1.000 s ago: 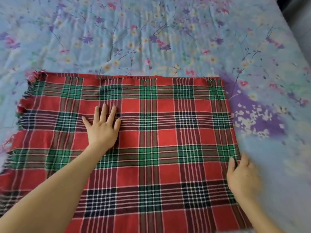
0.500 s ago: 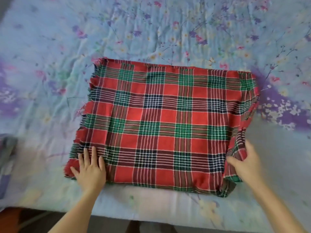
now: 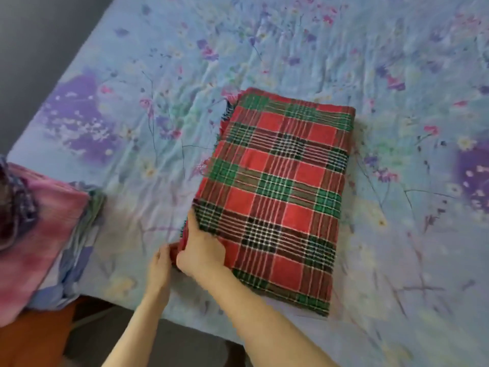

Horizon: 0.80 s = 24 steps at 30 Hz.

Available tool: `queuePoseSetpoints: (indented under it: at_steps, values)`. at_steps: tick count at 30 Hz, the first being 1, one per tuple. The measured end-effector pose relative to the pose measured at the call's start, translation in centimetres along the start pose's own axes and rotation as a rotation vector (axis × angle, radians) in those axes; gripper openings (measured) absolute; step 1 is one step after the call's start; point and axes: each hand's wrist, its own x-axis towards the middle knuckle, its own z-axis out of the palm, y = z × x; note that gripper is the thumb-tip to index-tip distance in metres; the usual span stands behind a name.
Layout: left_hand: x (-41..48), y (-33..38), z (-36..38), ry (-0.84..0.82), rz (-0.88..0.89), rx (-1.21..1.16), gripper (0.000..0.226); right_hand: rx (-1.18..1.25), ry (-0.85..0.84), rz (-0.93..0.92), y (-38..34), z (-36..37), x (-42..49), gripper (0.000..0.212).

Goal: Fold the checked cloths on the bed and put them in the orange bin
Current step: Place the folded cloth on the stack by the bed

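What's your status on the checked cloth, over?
Hands: right hand grips near-left corner of red-and-green checked woven cloth; left hand at same corner, grip unclear. Cloth folded narrow on floral blue bedsheet. Nothing lying on it.

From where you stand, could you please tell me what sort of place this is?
Most likely a bedroom at home: a bed covered by a blue flowered sheet, a folded checked cloth lying on it, and a pile of other fabrics at its near left corner.
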Motion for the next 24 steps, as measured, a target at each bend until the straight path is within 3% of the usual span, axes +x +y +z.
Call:
queuePoseSetpoints:
  at_steps: [2,3,6,9,11,12,14,17,20,24]
  values:
    - [0.3,1.0,0.1,-0.042,-0.033,0.023,0.041,-0.075,-0.079,0.019,1.3,2.6,-0.4,0.071]
    - [0.7,1.2,0.4,-0.062,-0.043,0.095,0.044,-0.078,-0.03,0.023,2.3,3.2,-0.9,0.056]
    - [2.0,0.0,1.0,-0.119,0.001,0.337,0.051,-0.074,0.322,0.04,6.8,3.0,-3.2,0.032]
    - [1.7,-0.1,1.3,-0.105,0.043,0.321,0.038,-0.251,0.711,0.139,13.1,1.3,-5.9,0.033]
    - [0.9,0.0,0.9,-0.092,-0.004,0.224,0.026,-0.262,0.718,0.364,17.1,0.4,-7.8,0.047]
    - [0.8,-0.4,0.5,-0.075,-0.025,0.216,0.023,-0.192,0.694,0.481,19.0,0.4,-8.4,0.054]
    - [0.7,-1.1,0.0,-0.058,-0.091,0.232,0.025,0.202,0.615,0.664,21.0,0.4,-9.2,0.057]
    - [1.0,-1.1,0.3,-0.031,-0.185,0.201,0.016,0.962,0.607,0.627,22.0,0.4,-9.0,0.041]
    - [1.3,-0.7,0.4,-0.032,-0.232,0.143,0.012,1.093,0.56,0.614,22.6,0.4,-8.1,0.041]
    - [0.6,0.1,-0.5,-0.162,-0.21,0.088,0.005,1.225,0.542,0.686,22.4,-0.5,-8.9,0.037]
